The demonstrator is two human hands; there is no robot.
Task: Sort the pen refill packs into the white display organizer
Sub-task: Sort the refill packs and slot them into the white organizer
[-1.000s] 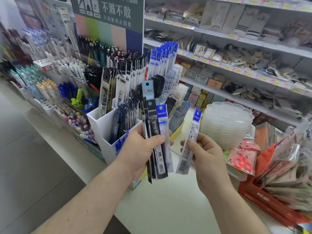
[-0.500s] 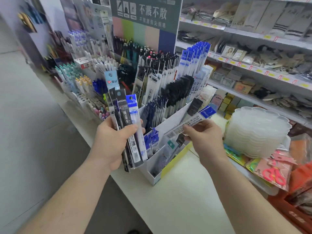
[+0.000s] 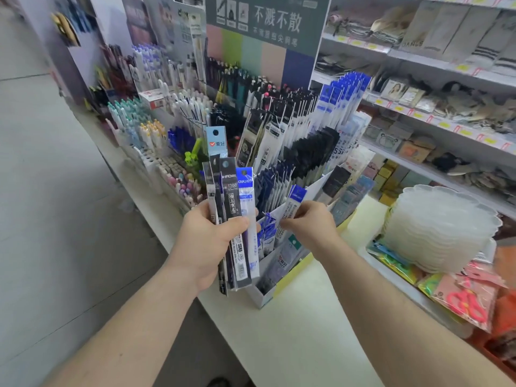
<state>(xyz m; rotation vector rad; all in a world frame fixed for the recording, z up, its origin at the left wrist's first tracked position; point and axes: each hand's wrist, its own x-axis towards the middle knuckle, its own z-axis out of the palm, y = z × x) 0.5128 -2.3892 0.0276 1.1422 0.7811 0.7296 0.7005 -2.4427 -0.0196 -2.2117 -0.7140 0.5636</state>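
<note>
Blue-headed clear-sleeved refill pack [image 3: 293, 205], pinched in your right hand [image 3: 310, 227] over the white cardboard display organizer [image 3: 312, 191]: lower it upright into the front row of matching blue packs [image 3: 267, 231], while your left hand [image 3: 206, 241] grips the fanned remaining refill packs [image 3: 233, 208].

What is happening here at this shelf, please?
A person is sorting pen refill packs into a white display organizer on a shop counter. The left hand grips a bunch of refill packs upright. The right hand pinches a single blue-topped pack and holds it over a front compartment, where similar blue packs stand. It is not yet fully in. Pens and more refills fill the display behind.
</note>
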